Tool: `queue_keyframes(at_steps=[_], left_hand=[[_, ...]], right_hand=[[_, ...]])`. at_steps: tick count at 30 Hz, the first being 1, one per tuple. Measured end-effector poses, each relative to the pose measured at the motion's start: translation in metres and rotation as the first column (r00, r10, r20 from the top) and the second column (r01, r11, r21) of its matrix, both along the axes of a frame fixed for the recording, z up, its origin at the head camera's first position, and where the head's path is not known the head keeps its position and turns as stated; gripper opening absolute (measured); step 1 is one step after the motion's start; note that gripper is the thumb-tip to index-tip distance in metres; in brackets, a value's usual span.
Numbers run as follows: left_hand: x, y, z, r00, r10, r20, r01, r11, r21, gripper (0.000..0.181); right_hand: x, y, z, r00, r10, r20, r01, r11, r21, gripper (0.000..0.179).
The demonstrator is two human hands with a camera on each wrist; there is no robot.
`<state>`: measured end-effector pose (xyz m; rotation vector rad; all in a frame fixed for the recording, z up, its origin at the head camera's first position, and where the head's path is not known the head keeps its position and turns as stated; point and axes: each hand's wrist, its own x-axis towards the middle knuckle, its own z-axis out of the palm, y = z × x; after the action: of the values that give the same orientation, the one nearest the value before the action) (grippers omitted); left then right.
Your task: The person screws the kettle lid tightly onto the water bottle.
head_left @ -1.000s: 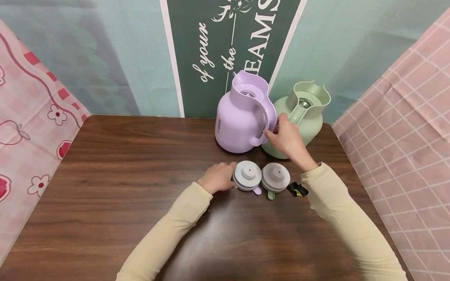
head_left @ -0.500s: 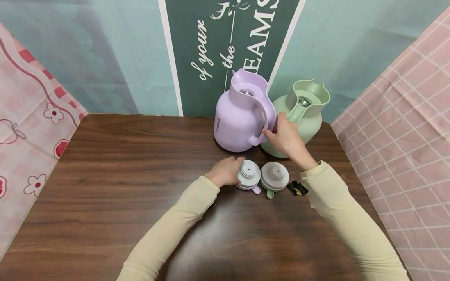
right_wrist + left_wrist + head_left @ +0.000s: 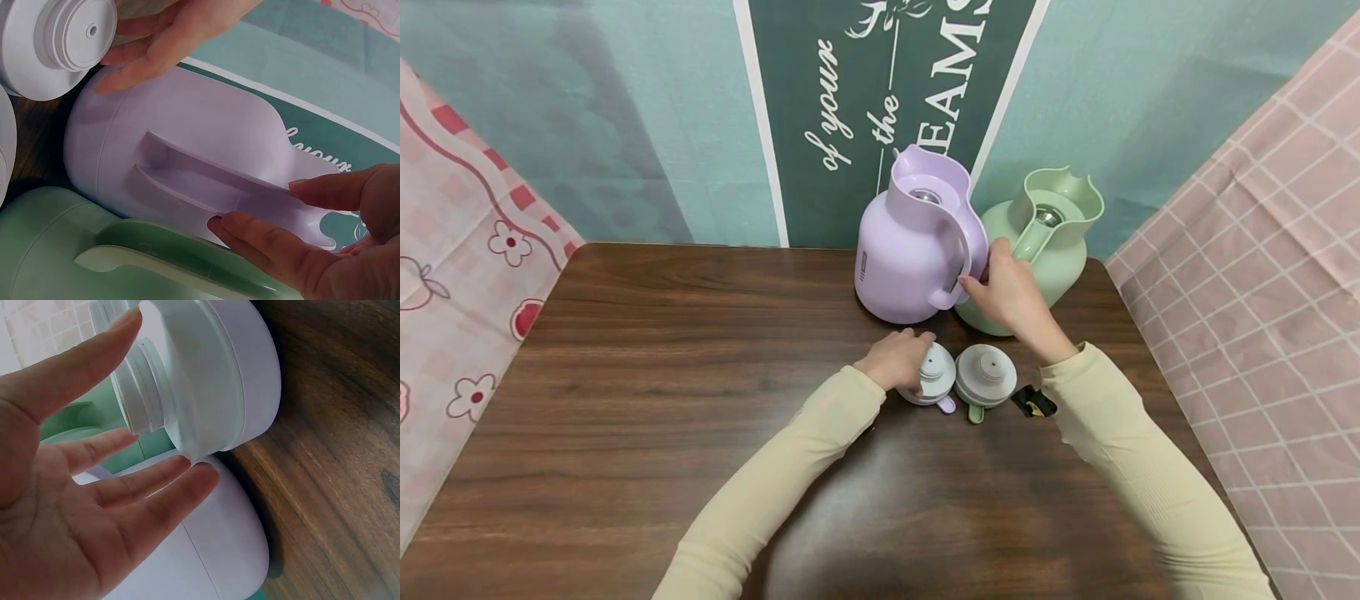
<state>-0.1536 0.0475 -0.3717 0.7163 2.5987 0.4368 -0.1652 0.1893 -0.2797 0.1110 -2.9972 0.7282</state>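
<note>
Fingers of the left hand (image 3: 892, 360) spread loosely round the purple-tabbed lid (image 3: 941, 382) on the table (image 3: 700, 417), while the right hand (image 3: 1017, 298) pinches the handle (image 3: 206, 181) of the purple jug (image 3: 898, 258), likely to steady it.

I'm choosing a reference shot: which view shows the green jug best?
Head view: the green jug shows its open top and much body, partly behind the right hand. Right wrist: cropped handle and side. Left wrist: fragments past the left hand.

On the desk (image 3: 662, 375), near its far edge, the left jug (image 3: 898, 258) stands beside the right jug (image 3: 1063, 262), which is nearer the far right corner. Before them sit the left lid (image 3: 942, 377), the right lid (image 3: 986, 377) and, rightmost, a small object (image 3: 1034, 402).
</note>
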Motion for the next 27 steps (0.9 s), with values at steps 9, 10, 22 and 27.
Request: queue_keyframes(at_steps=[9,10,22,27], left_hand=[[-0.001,0.007,-0.001,1.000,0.020,0.020,-0.019,0.999,-0.033,0.082],[-0.001,0.008,-0.001,1.000,0.021,0.019,-0.020,0.999,-0.031,0.083],[-0.002,0.012,-0.007,1.000,0.022,0.015,-0.021,0.998,-0.056,0.085],[-0.002,0.015,-0.008,1.000,0.025,0.015,-0.024,0.997,-0.068,0.085]], right_hand=[[0.001,-0.001,0.000,1.000,0.007,0.000,-0.007,1.000,0.005,0.032],[0.001,-0.001,0.001,1.000,0.007,-0.001,-0.007,1.000,0.006,0.032],[0.000,-0.001,0.000,1.000,0.001,0.019,-0.001,1.000,0.016,0.035],[-0.001,-0.001,0.001,1.000,-0.001,0.022,0.001,1.000,0.026,0.036]])
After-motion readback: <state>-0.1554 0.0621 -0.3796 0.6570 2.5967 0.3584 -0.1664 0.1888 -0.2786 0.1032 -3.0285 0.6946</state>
